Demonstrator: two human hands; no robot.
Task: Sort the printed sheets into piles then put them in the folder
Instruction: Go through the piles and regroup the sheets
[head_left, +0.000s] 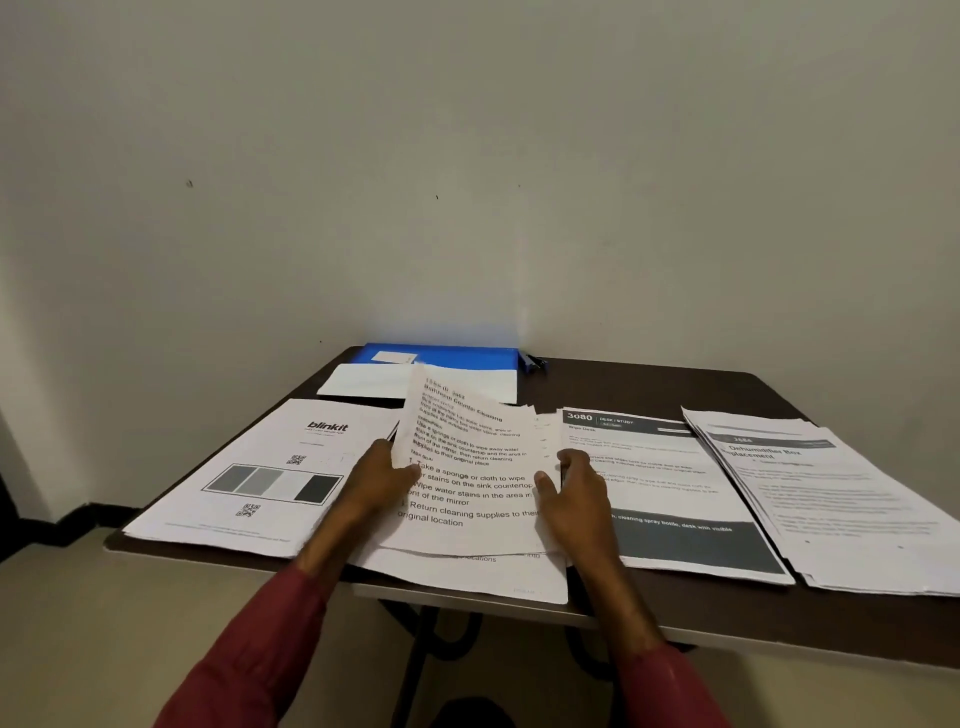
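At the table (623, 384) front edge, centre | we hold the printed sheets (467, 467) tilted up, left hand (376, 478) gripping their left edge, right hand (576, 488) their right | blinkit pile (260, 478) and 3080 pile (670, 493) flank closely | blue folder (452, 356) by far wall.

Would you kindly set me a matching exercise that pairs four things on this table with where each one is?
Things
1. blinkit sheet
2. folder
3. Dehumidifier pile
4. Bathroom sheet

Places
A. far edge, by the wall
B. held by the left hand and right hand
C. left end of the table
D. right end of the table

Pairs: 1-C, 2-A, 3-D, 4-B
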